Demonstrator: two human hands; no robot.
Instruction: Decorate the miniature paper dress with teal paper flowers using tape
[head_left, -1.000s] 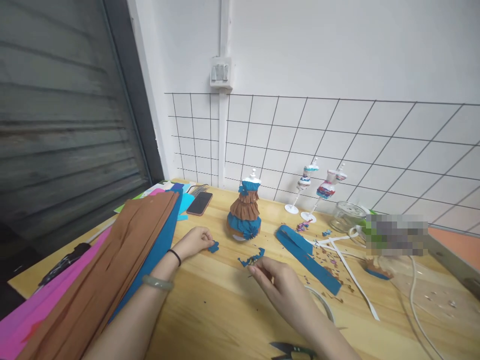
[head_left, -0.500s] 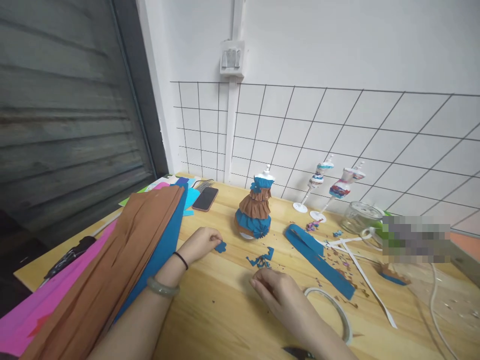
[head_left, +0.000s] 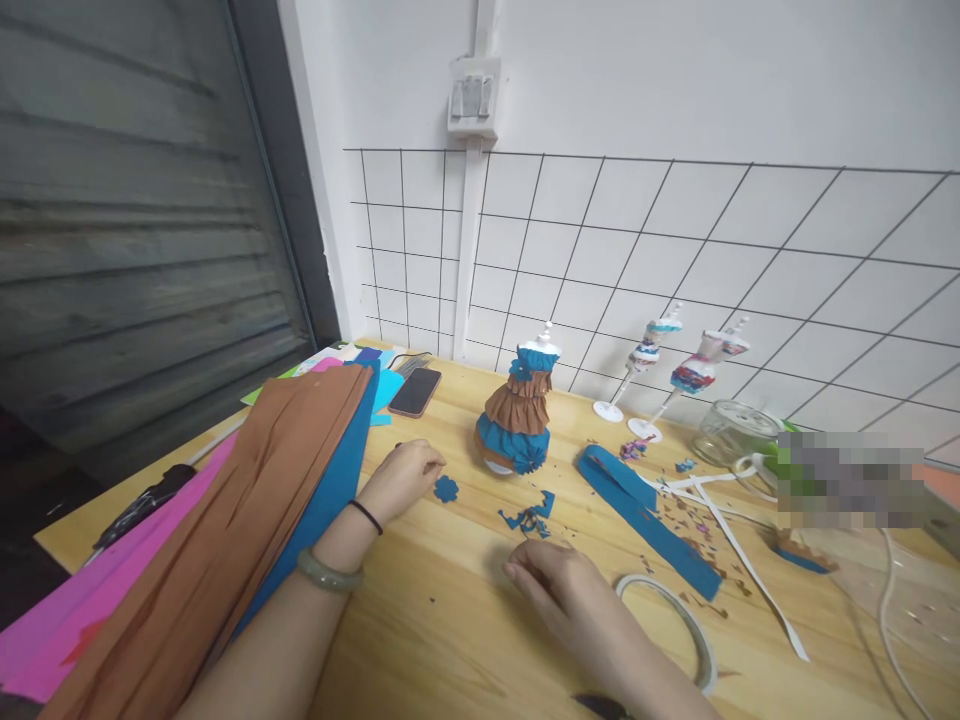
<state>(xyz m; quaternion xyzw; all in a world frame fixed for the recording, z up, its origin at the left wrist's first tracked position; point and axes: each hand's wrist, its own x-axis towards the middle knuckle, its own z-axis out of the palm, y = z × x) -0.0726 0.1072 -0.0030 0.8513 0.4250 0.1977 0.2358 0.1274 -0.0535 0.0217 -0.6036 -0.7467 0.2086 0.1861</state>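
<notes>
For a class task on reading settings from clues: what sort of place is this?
Probably a craft workspace: a miniature white mannequin in a ruffled blue-and-brown dress stands beyond a flat blue flower-shaped cutout, with long folded brown paper-like sheets to the left.

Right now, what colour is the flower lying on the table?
The flower is blue, best seen in the head view.

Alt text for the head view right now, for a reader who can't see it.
Left hand beside a blue flower cut-out on a wooden table; right hand near blue scraps. Beyond stands a miniature dress form in tiered blue and brown, with brown sheets at left and two barer dress forms at back right.
</notes>
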